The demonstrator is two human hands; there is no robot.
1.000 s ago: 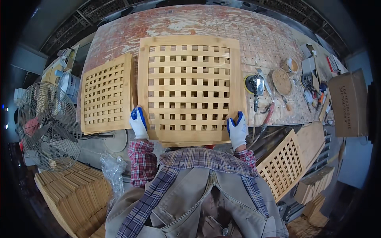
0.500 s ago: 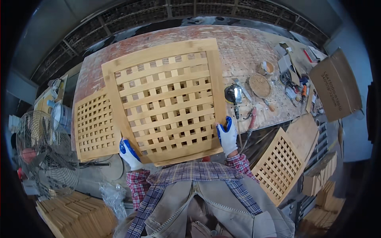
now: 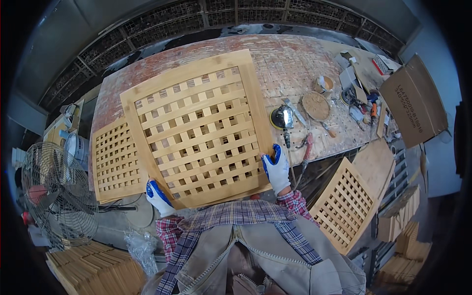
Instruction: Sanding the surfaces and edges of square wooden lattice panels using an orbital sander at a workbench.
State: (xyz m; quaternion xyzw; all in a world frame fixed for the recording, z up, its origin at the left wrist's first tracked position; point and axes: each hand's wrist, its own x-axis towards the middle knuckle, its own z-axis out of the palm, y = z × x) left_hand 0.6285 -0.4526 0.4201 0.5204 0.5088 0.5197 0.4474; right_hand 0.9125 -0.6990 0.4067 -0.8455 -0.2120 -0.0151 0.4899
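Two gloved hands hold one big wooden lattice panel (image 3: 196, 130), and what matters is how that panel sits between them. It lies flat on the workbench (image 3: 295, 64), rotated so its edges run askew to the bench edges: its near edge slants from the near-left corner, by the left hand (image 3: 158, 195), up toward the right hand (image 3: 275, 167). The left hand is curled around the panel's nearest corner, fingers closed on the frame where it overhangs the near edge of the bench. The right hand lies with its fingers spread flat along the right end of that same near edge, thumb tucked under as far as I can tell, so it grips the frame rather than just resting on it. The panel stretches away from both hands toward the far edge of the bench, its far corner well out of reach.

Under its left side a smaller lattice panel (image 3: 115, 162) lies flat at the bench's left edge, partly covered. Just beside the right hand, off the big panel's right edge, a round sander (image 3: 282, 117) sits on the bench, close enough that any swing that way would meet it. Another lattice panel (image 3: 344, 204) leans below the bench's near-right corner.
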